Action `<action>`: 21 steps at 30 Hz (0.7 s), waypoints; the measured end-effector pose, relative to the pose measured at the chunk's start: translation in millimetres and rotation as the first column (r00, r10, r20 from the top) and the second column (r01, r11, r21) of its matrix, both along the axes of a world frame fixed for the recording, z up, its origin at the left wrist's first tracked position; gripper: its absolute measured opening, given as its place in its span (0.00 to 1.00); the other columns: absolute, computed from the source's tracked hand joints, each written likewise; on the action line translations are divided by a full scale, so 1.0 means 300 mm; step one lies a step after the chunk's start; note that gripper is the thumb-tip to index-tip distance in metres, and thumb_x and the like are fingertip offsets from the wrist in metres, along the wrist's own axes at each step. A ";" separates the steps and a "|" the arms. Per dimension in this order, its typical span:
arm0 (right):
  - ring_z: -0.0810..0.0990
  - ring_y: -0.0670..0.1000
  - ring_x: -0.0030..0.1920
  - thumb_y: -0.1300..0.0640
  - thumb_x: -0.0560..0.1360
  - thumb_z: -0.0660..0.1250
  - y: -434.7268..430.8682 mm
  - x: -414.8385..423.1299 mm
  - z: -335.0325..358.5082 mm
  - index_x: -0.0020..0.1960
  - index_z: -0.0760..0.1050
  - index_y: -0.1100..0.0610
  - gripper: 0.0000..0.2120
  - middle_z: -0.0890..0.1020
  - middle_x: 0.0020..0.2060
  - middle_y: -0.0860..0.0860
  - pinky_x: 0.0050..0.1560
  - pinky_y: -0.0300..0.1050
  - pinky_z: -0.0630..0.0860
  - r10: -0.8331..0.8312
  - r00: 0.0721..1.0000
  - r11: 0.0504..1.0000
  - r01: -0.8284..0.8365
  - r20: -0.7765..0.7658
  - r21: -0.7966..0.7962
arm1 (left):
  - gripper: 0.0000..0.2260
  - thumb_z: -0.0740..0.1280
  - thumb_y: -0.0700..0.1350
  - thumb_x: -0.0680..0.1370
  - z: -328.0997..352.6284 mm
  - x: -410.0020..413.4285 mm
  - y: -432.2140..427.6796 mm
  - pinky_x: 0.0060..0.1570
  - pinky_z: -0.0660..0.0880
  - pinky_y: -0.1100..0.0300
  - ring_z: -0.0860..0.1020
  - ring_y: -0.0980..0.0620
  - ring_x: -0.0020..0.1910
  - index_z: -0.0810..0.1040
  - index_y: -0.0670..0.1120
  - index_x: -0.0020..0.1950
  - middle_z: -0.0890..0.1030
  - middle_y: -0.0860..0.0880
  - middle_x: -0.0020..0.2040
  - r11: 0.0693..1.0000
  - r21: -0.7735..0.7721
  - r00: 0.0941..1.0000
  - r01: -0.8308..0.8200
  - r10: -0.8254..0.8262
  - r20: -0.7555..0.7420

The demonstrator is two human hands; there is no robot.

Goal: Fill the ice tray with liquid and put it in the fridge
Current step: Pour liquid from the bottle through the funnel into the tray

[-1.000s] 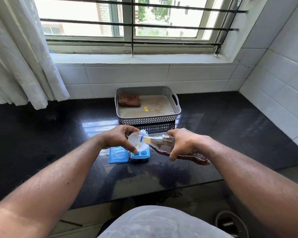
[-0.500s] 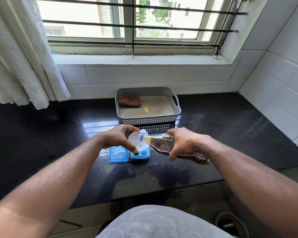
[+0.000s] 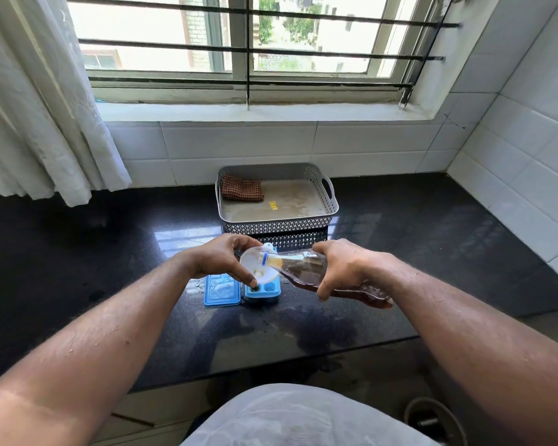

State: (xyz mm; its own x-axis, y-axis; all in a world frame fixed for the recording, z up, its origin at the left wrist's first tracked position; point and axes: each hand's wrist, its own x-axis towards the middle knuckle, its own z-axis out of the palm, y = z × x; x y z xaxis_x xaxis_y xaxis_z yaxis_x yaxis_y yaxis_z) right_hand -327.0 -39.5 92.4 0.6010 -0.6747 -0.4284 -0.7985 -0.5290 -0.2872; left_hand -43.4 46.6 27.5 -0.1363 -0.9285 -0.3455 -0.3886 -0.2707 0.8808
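– Ice tray [image 3: 263,289]: where is it, from the head view?

– On the dark counter [image 3: 110,268], towards its near edge, on the near side of the grey basket [image 3: 277,225] that holds a checked cloth [image 3: 242,192]. The tray's blue lid [image 3: 222,291] lies flat just beside it on the left.

– What could go wrong from here?

– Overflow, I'd say. The white funnel [image 3: 258,268] covers most of the tray, so the cell under it is hard to watch. It could brim over before the pourer notices. A steeper tilt of the bottle [image 3: 306,268] might make the brown liquid glug and splash past the funnel's rim. If the spout drifts off its cell, the liquid runs onto the counter. A brimming tray would also slop on the way to the fridge.

– And the hands?

– The left hand [image 3: 221,257] reaches in from the left and pinches the funnel's rim between thumb and fingertips, holding it over the tray. The right hand [image 3: 342,265] is wrapped round the bottle's body, fingers curled under it. The bottle lies nearly level, its neck pointing left and slightly down into the funnel. Both forearms are stretched forward over the counter's edge.
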 end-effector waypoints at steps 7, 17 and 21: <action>0.79 0.44 0.45 0.47 0.54 0.84 -0.004 0.000 0.000 0.60 0.74 0.46 0.37 0.78 0.47 0.42 0.39 0.40 0.77 -0.014 1.000 1.000 0.013 0.006 0.020 | 0.38 0.87 0.43 0.57 0.005 0.001 0.000 0.47 0.83 0.60 0.85 0.56 0.51 0.80 0.53 0.65 0.86 0.57 0.51 1.000 0.013 1.000 -0.008 0.008 -0.002; 0.80 0.51 0.52 0.46 0.55 0.84 -0.004 0.005 -0.004 0.63 0.74 0.47 0.39 0.81 0.56 0.49 0.46 0.45 0.79 0.007 1.000 1.000 -0.008 -0.022 -0.026 | 0.36 0.87 0.40 0.58 -0.005 -0.002 0.000 0.46 0.82 0.62 0.85 0.57 0.50 0.81 0.53 0.63 0.86 0.55 0.52 0.999 0.009 0.999 -0.034 0.034 0.004; 0.80 0.52 0.52 0.46 0.55 0.84 -0.002 0.006 0.004 0.63 0.75 0.48 0.38 0.80 0.55 0.48 0.49 0.48 0.81 -0.006 1.000 1.000 0.005 -0.027 -0.023 | 0.36 0.87 0.38 0.59 -0.001 0.000 -0.003 0.47 0.82 0.61 0.85 0.55 0.51 0.81 0.52 0.64 0.86 0.53 0.54 0.999 0.017 0.999 -0.035 0.035 0.001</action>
